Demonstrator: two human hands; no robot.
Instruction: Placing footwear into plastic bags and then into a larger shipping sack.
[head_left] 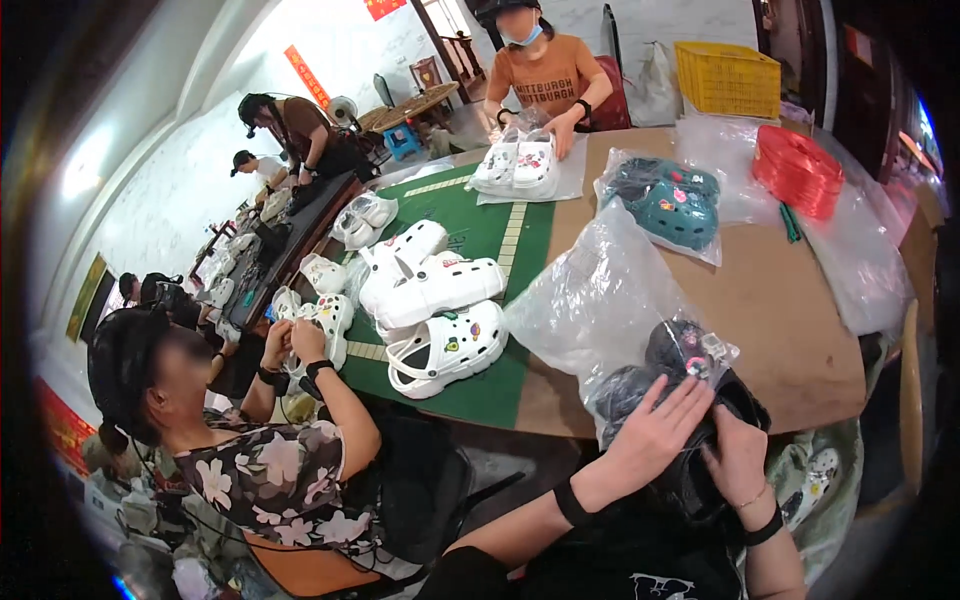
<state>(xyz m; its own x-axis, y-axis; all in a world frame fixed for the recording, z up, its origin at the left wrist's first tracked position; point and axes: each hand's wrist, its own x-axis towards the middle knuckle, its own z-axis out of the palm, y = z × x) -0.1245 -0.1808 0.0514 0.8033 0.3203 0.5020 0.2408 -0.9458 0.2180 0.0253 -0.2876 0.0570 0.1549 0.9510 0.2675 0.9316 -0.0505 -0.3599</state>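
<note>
Both hands, left hand (655, 432) flat-fingered and right hand (738, 462) gripping, press black foam clogs (668, 372) into a clear plastic bag (600, 300) at the wooden table's (790, 320) six o'clock edge; thin film may tear.

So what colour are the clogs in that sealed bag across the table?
Teal clogs with small coloured charms, clearest in the head view.

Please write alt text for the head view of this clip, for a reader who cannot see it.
The person's left hand and right hand press on black clogs going into a clear plastic bag at the edge of a brown table. White clogs lie on a green mat, bagged teal clogs sit further back, and other people work nearby.
</note>
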